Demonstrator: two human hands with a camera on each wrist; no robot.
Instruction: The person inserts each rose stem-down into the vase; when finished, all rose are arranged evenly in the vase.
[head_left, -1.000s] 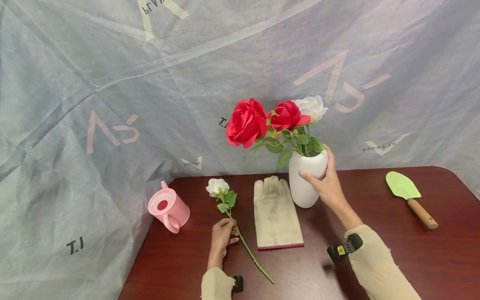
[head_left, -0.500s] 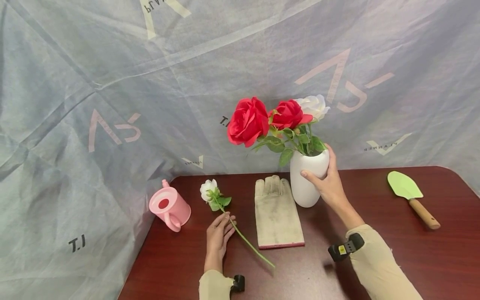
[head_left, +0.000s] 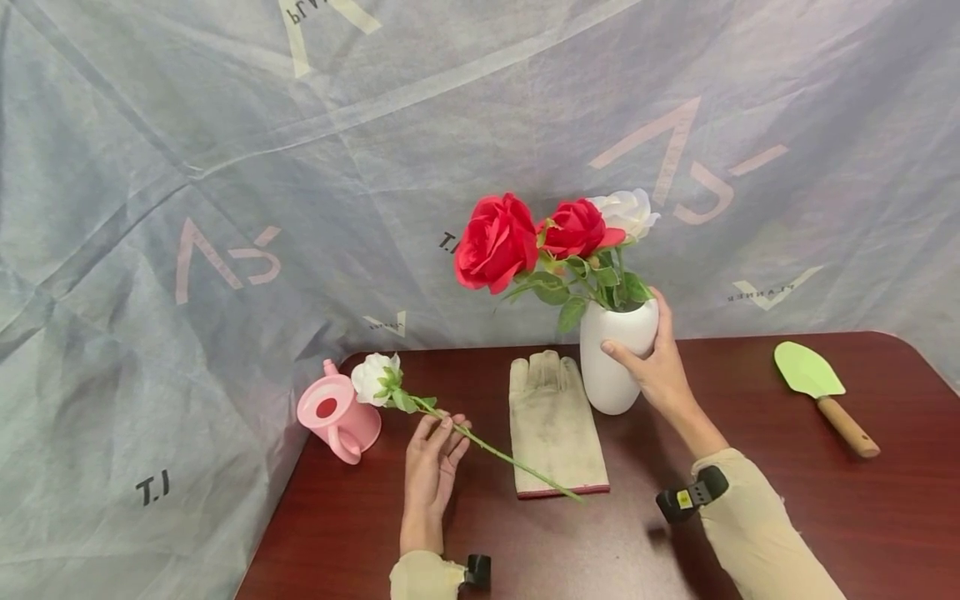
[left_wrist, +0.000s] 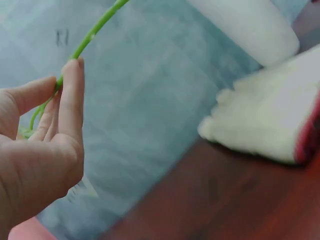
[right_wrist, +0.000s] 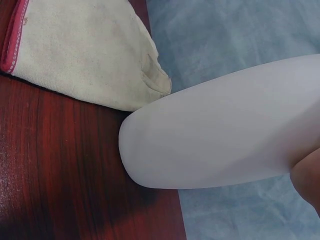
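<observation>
My left hand (head_left: 431, 462) pinches the green stem of a white rose (head_left: 377, 380) between thumb and fingertips, as the left wrist view also shows. The rose is raised off the table and tilted, its bloom to the left by the watering can, its stem end over the glove's cuff. My right hand (head_left: 660, 367) grips a white vase (head_left: 617, 358) from the right side, thumb across its front. In the vase stand two red roses (head_left: 497, 243) and another white rose (head_left: 627, 213), leaning left. Only part of the right hand shows in the right wrist view.
A cream work glove (head_left: 557, 429) with a red hem lies left of the vase. At the left table edge stands a pink watering can (head_left: 352, 421). A green trowel (head_left: 810, 371) with a wooden handle lies far right. A grey cloth (head_left: 225, 375) hangs behind the table.
My left hand has lifted the white rose and turned it: the bloom has swung left to the watering can, the stem end up and right over the glove. The right hand and vase stay put.
</observation>
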